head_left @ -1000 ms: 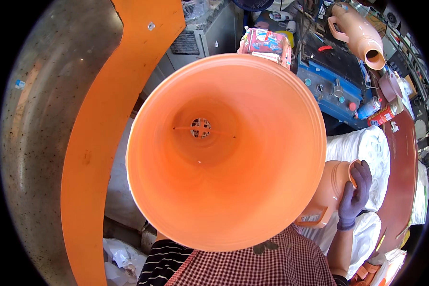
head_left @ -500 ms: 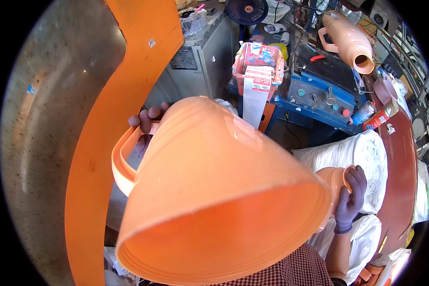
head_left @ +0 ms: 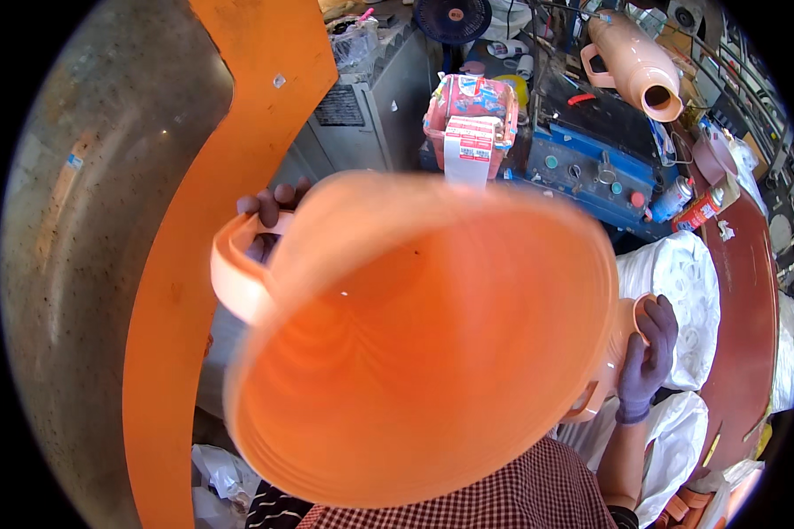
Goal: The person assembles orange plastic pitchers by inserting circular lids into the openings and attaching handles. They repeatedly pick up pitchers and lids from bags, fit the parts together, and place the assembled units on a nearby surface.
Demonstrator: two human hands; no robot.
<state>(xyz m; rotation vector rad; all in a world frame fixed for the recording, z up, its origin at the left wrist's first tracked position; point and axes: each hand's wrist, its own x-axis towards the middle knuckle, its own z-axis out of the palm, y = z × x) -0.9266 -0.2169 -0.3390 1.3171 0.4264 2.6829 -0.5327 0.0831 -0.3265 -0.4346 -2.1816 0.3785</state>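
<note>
Left hand (head_left: 269, 216) gripped the handle of a big orange funnel (head_left: 415, 344); right hand (head_left: 644, 357), gloved, clamped a second orange piece (head_left: 613, 353) just beside it; funnel's mouth, square-on a second ago, had tipped away, outer wall showing.

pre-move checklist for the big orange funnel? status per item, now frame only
1. Left hand on the funnel handle: ok, fingers wrapped around it.
2. Right hand, gloved, on a second orange plastic piece at the funnel's right edge: ok, touching.
3. Funnel steady: not ok, its rim is motion-blurred.
4. View of the spout end: cannot tell, hidden behind the cone.
5. Room around: not ok, orange panel close on the left, white sacks on the right.
</note>
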